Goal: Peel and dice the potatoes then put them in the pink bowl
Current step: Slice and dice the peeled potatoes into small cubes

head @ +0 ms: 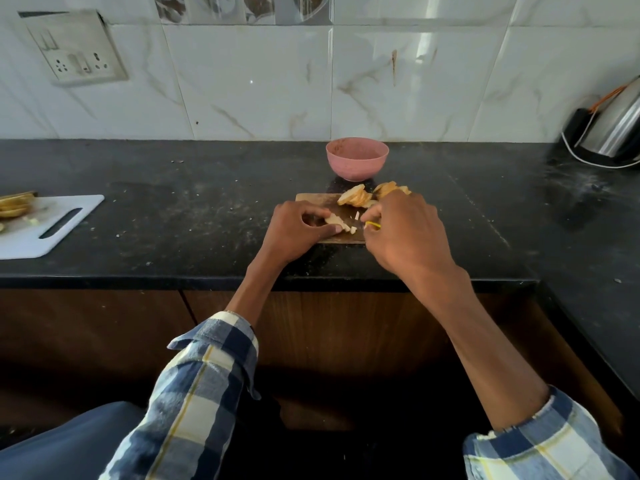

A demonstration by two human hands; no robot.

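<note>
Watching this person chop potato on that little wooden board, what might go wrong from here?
The left hand holds the potato piece right beside the cut, so its fingers could get nicked by the knife in the right hand. The wooden board is small and crowded with potato slices, so pieces may roll onto the counter rather than reach the pink bowl.
</note>
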